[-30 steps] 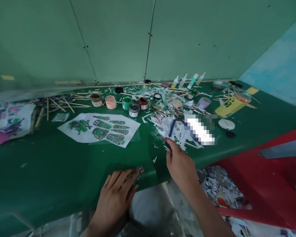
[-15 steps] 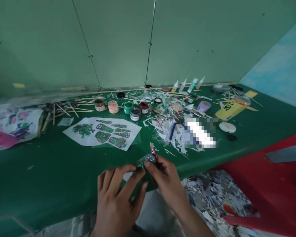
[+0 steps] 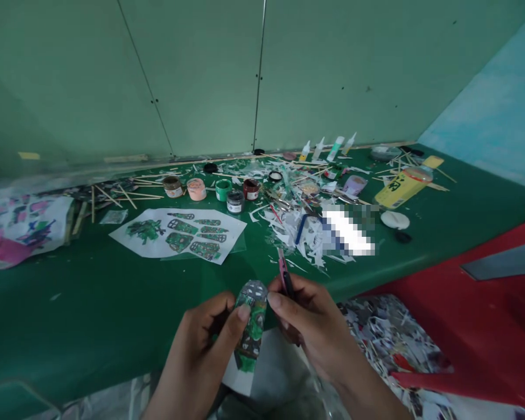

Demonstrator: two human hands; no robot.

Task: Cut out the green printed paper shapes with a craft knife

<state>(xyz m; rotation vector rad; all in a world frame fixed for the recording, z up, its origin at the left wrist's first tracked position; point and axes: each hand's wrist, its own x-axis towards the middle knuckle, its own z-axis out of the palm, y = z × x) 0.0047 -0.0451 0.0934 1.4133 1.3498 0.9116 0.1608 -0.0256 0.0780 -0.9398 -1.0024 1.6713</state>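
Left hand (image 3: 205,344): half-closed, thumb laid on the face of a painted cut-out (image 3: 257,321), fingers behind it. Right hand (image 3: 312,315): curled around a craft knife (image 3: 284,273), thumb tip at the cut-out's upper right edge; whether it presses there cannot be told.

Worktop (image 3: 91,309): green, near edge passing beneath the hands and rising to the right. Cut-out held at this edge, lower end reaching past it. Plain green surface stretches widely to the left of the left hand, more narrowly between the hands and the paper sheet. Room tightens ahead of the right hand, where loose slivers lie near the knife tip.

Scrap heap (image 3: 284,230): white paper offcuts, tangled.

Paper sheet (image 3: 164,224): white, irregular outline, bearing green and brown shapes; lies flat.

Cut-out: elongated, slightly tilted; upper end grey, rounded, pale-spotted; body green with brown and dark bands; lower end white.

Craft knife: pink and black, tip pointing away from the person.

Paint jars (image 3: 235,202): five, loosely grouped beyond the sheet.
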